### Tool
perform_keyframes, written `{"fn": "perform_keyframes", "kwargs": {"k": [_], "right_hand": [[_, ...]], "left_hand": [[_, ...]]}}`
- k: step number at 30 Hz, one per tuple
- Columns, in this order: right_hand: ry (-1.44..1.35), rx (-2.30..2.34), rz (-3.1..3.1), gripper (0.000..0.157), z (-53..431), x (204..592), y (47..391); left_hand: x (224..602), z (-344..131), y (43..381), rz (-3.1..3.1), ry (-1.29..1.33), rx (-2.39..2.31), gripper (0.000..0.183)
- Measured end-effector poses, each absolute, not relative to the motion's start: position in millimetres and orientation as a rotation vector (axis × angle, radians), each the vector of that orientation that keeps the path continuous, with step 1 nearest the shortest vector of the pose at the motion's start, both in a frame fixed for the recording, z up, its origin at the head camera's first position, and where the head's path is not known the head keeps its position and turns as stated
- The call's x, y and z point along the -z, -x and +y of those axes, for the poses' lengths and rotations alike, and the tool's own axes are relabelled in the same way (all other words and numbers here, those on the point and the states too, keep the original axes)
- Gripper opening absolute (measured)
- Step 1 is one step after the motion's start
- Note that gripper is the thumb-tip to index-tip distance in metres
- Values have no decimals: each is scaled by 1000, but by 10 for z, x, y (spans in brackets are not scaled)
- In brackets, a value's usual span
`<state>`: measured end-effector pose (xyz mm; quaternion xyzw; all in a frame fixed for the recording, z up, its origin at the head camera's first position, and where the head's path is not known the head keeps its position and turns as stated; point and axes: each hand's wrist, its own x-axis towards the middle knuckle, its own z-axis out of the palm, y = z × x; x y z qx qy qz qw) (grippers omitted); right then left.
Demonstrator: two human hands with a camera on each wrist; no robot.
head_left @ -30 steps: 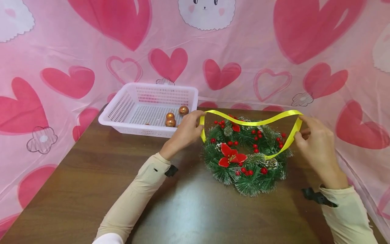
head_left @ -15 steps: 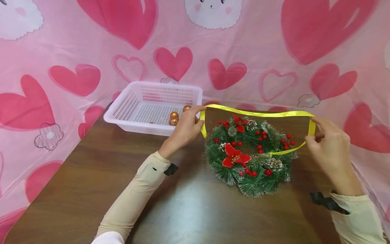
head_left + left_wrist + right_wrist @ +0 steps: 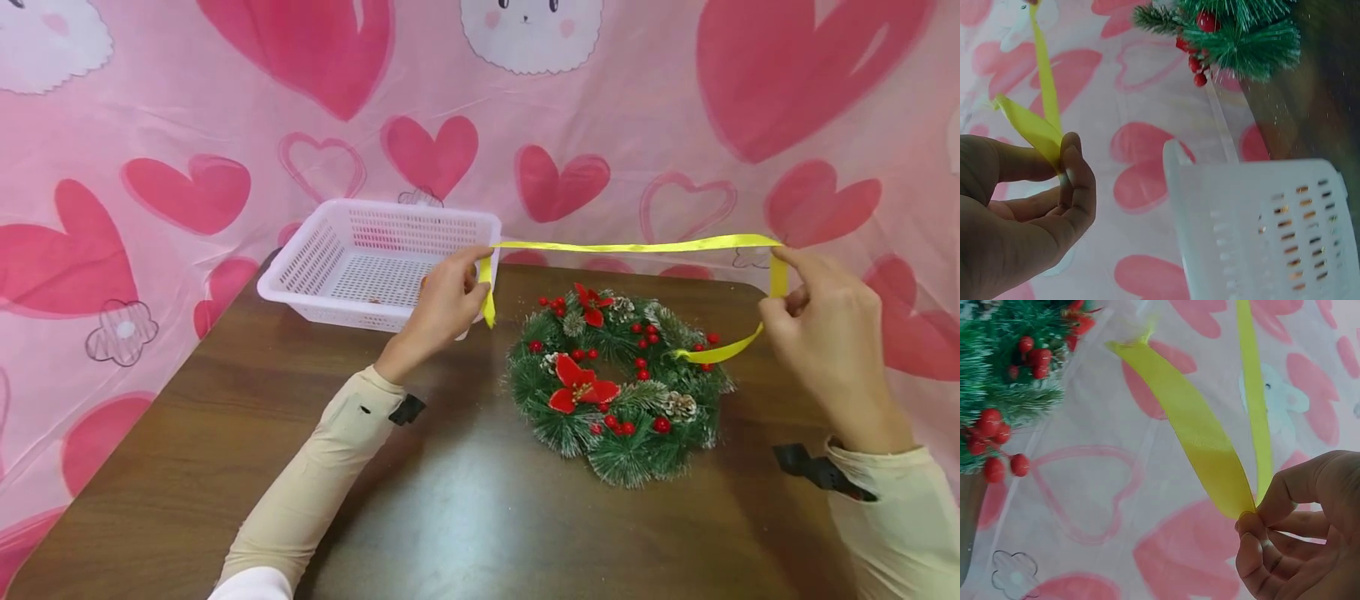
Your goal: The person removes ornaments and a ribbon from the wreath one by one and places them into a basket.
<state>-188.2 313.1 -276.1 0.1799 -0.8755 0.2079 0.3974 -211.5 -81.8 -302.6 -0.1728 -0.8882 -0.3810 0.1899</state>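
A yellow ribbon is stretched nearly straight between both hands, above the far side of a green wreath. My left hand pinches it near one end, and a short tail hangs below the fingers. My right hand pinches it too, with a longer tail curving down over the wreath's right side. In the right wrist view that ribbon tail shows a frayed tip. The wreath lies flat on the table, decorated with red flowers, red berries and frosted pinecones.
A white slotted basket stands at the back left of the brown wooden table. Orange shows through its slots in the left wrist view; my left hand mostly hides the balls inside. A pink heart-print cloth hangs behind.
Both hands have risen, and the right has moved outward to the right. The ribbon has gone from sagging over the wreath to taut, and its right tail has lifted higher.
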Motion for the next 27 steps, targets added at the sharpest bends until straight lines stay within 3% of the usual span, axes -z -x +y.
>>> {"fn": "perform_keyframes", "kwargs": {"k": [13, 27], "right_hand": [[-527, -552, -2391, 60, 2648, 2588, 2083], [-737, -641, -2398, 60, 1986, 2377, 2349]], "left_hand": [[2929, -1150, 2063, -2502, 393, 1124, 51], [2811, -1667, 1991, -2528, 237, 1006, 51]]}}
